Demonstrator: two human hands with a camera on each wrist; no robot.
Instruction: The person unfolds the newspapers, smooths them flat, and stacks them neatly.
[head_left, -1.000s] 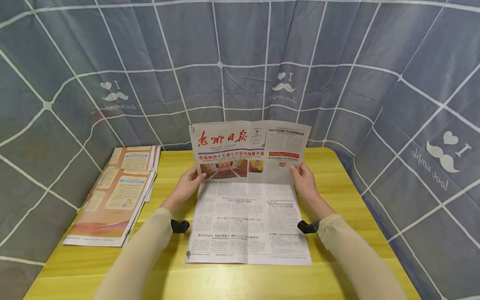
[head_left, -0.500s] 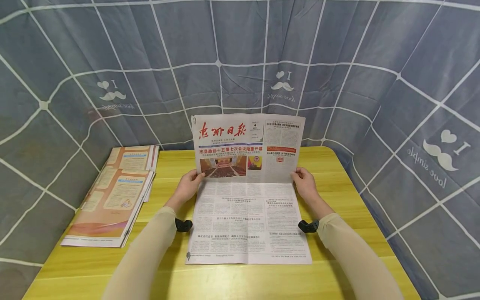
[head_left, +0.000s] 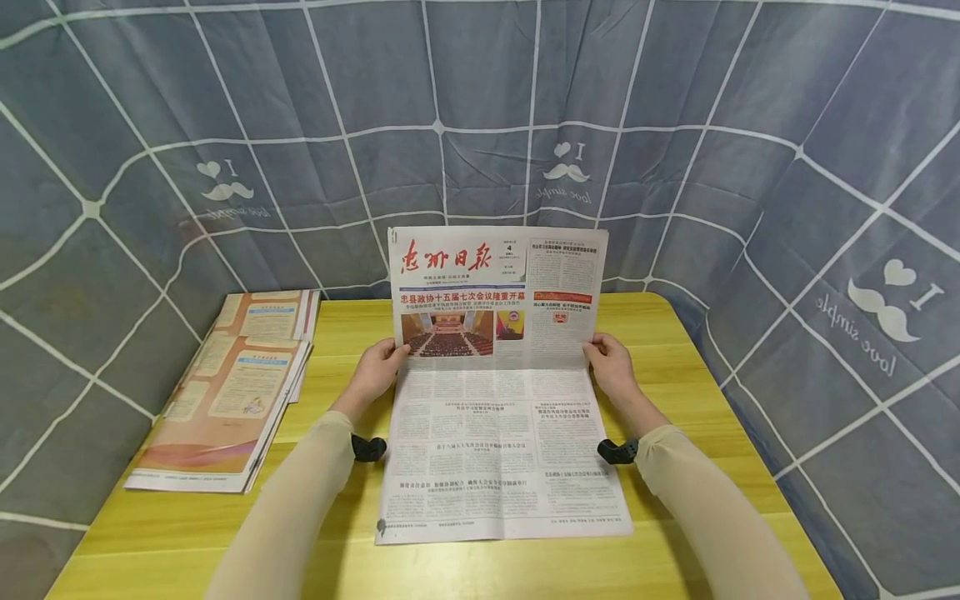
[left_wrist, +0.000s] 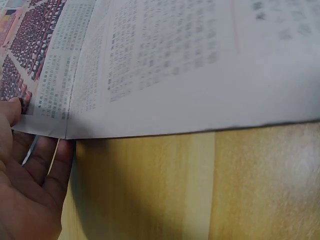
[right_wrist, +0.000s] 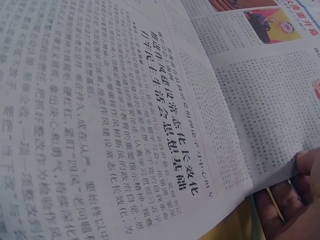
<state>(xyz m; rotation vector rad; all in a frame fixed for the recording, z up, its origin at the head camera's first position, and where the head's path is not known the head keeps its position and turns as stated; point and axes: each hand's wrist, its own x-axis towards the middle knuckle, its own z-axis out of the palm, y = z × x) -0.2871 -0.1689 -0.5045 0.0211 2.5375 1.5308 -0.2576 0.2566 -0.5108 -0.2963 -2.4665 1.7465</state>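
Note:
A newspaper (head_left: 491,433) with a red title and a crowd photo lies before me, its upper part tilted up and its lower part sloping down toward me. At its left edge, my left hand (head_left: 377,369) pinches the sheet, thumb on the front and fingers behind. My right hand (head_left: 611,367) grips the opposite edge the same way. In the left wrist view the thumb of the left hand (left_wrist: 30,185) presses beside the photo, with the other fingers under the edge. The right wrist view has the right hand (right_wrist: 292,200) holding the paper's edge near the crease.
A stack of orange-and-white printed papers (head_left: 225,392) lies on the left of the yellow wooden table (head_left: 675,358). A grey curtain (head_left: 480,92) with white grid lines surrounds the table at the back and sides. Black bands (head_left: 369,449) sit on both wrists.
The newspaper's upper part has risen to stand more upright and flatter. Its lower edge has shifted slightly toward me and to the right. Both hands keep their hold at the sides.

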